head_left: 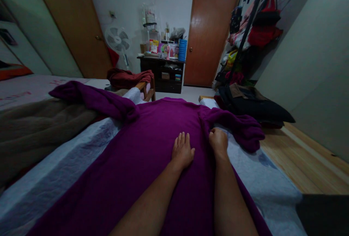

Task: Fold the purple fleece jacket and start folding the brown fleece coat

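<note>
A long purple garment with sleeves point(131, 167) lies spread out in front of me, its neckline at the far end. My left hand point(183, 151) rests flat on its middle, fingers stretched out. To the right, my right hand point(218, 141) is closed on the garment's side edge, just below where the right sleeve joins. That sleeve point(242, 125) lies bunched out to the right. The other sleeve point(92, 99) reaches left across a brown blanket. Under the garment is a pale patterned sheet point(259, 181).
The brown blanket point(40, 127) lies on the left. Dark folded clothes point(253, 105) are piled at the right. Beyond stand a wooden chair point(147, 90) with a reddish cloth point(131, 78), a white fan point(118, 39), a dark cabinet point(160, 79) and a brown door point(209, 32).
</note>
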Action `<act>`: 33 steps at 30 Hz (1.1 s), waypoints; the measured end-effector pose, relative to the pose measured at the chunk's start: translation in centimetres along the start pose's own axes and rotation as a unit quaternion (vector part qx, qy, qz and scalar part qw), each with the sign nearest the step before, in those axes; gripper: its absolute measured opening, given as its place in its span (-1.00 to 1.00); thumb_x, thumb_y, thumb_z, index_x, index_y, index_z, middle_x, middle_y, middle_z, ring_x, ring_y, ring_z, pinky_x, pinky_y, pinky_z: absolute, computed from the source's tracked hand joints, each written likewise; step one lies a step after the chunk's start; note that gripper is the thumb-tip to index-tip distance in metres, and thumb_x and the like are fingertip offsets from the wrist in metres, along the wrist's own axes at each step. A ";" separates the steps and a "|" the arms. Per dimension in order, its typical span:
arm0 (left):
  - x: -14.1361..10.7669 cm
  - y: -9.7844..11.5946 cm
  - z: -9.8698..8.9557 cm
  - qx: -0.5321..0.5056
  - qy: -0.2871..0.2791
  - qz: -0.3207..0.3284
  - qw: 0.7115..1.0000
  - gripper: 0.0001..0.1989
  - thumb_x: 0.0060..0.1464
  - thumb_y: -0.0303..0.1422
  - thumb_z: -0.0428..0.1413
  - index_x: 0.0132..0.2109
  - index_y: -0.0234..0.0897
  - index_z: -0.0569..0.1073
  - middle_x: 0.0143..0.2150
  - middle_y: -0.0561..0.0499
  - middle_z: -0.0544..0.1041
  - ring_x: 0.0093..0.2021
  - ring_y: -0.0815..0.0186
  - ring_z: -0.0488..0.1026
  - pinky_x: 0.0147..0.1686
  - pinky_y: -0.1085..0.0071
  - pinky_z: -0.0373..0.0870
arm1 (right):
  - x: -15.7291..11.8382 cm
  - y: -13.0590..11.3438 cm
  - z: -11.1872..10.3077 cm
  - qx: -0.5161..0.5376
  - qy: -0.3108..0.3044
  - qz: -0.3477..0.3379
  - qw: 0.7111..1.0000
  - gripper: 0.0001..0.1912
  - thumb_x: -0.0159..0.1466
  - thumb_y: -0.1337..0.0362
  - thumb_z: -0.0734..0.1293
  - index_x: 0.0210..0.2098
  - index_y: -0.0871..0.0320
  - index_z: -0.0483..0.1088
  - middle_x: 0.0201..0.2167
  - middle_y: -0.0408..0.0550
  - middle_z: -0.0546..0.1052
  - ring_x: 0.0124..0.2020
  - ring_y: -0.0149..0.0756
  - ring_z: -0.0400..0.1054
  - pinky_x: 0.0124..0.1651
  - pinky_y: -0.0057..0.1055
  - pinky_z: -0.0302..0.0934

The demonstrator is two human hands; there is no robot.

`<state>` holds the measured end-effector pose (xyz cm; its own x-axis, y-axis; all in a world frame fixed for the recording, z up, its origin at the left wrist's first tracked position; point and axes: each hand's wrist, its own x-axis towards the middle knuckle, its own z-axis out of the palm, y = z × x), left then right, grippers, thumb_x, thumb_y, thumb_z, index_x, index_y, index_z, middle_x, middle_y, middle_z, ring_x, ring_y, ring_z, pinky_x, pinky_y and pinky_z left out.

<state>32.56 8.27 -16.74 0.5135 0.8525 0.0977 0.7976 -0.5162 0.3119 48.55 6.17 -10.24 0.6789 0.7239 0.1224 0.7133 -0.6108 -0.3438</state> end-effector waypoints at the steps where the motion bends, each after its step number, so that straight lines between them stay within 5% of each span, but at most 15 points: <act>1: 0.0 0.0 0.0 0.000 -0.003 -0.006 1.000 -0.29 0.21 -0.18 -0.05 0.38 -0.47 -0.02 0.42 -0.28 0.00 0.42 0.06 -0.12 0.35 0.13 -0.11 | 0.1 0.1 -0.2 0.009 0.019 0.007 1.000 -0.65 0.23 0.36 0.17 -0.16 0.18 0.56 -0.20 0.13 0.59 -0.12 -0.14 0.45 -0.09 -0.37 0.19; 12: 0.0 -0.1 -0.6 0.021 -0.036 -0.005 0.999 -0.26 0.26 0.02 -0.22 0.33 -0.51 0.14 0.40 -0.34 0.04 0.41 0.01 -0.10 0.34 0.11 -0.11 | 0.8 1.7 -1.1 0.061 0.147 0.064 0.985 -0.67 0.25 0.36 0.15 -0.15 0.21 0.51 -0.16 0.13 0.54 -0.15 -0.14 0.41 -0.15 -0.35 0.15; 18: 0.1 -0.3 -0.7 0.006 -0.048 0.008 0.999 -0.37 0.18 0.03 -0.05 0.33 -0.04 0.18 0.44 -0.12 0.00 0.42 -0.05 -0.14 0.32 0.02 -0.13 | 0.9 1.9 -0.9 0.064 0.110 0.052 0.990 -0.69 0.22 0.37 0.17 -0.14 0.23 0.48 -0.19 0.15 0.52 -0.15 -0.12 0.40 -0.13 -0.32 0.18; 21: 0.1 -0.3 -0.7 -0.007 -0.052 0.024 0.998 -0.40 0.14 0.04 0.00 0.30 0.08 0.21 0.44 -0.06 -0.01 0.41 -0.11 -0.16 0.31 -0.04 -0.16 | 0.9 0.8 -1.2 0.101 0.173 0.013 0.980 -0.66 0.20 0.35 0.19 -0.09 0.26 0.45 -0.14 0.20 0.48 -0.10 -0.06 0.36 -0.03 -0.25 0.18; 23: 0.3 -0.5 -0.9 -0.015 -0.058 0.040 0.997 -0.40 0.12 0.04 0.02 0.28 0.09 0.24 0.44 -0.06 0.00 0.41 -0.15 -0.17 0.30 -0.08 -0.17 | 0.7 -0.8 -1.0 0.170 0.205 -0.071 0.961 -0.67 0.20 0.34 0.17 -0.10 0.25 0.44 -0.12 0.19 0.47 -0.06 -0.08 0.35 0.04 -0.23 0.17; 27: 1.2 -1.7 -1.9 -0.039 -0.067 0.065 0.995 -0.55 0.16 -0.14 0.02 0.18 -0.05 0.38 0.36 -0.08 0.20 0.35 -0.01 0.06 0.26 0.03 0.03 | -0.5 -4.5 2.3 0.308 0.069 -0.227 0.921 -0.60 0.26 0.31 0.09 -0.01 0.22 0.41 -0.06 0.11 0.50 -0.02 -0.21 0.37 0.10 -0.29 0.19; 30: 1.8 -3.2 -2.9 -0.054 -0.023 0.021 0.998 -0.64 0.21 -0.34 -0.08 0.09 -0.16 0.43 0.22 -0.06 0.39 0.24 0.20 0.27 0.19 0.24 0.20 | -1.4 -5.5 5.7 0.237 -0.042 -0.201 0.950 -0.51 0.27 0.29 0.11 0.16 0.25 0.30 0.18 0.15 0.37 0.21 -0.19 0.20 0.25 -0.23 0.05; 33: 1.8 -4.6 -3.3 -0.023 0.020 -0.057 0.998 -0.59 0.18 -0.29 -0.02 0.17 -0.16 0.38 0.30 -0.06 0.30 0.32 0.08 0.13 0.24 0.07 0.11 | -1.4 -4.4 7.3 0.086 -0.102 -0.145 0.980 -0.46 0.31 0.21 0.14 0.24 0.27 0.22 0.33 0.17 0.15 0.37 -0.08 -0.09 0.35 -0.12 -0.20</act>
<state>28.77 12.48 -14.92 0.4066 0.9085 0.0967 0.8341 -0.4123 0.3664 43.16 10.19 -15.68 0.3903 0.9190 0.0549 0.8195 -0.3196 -0.4757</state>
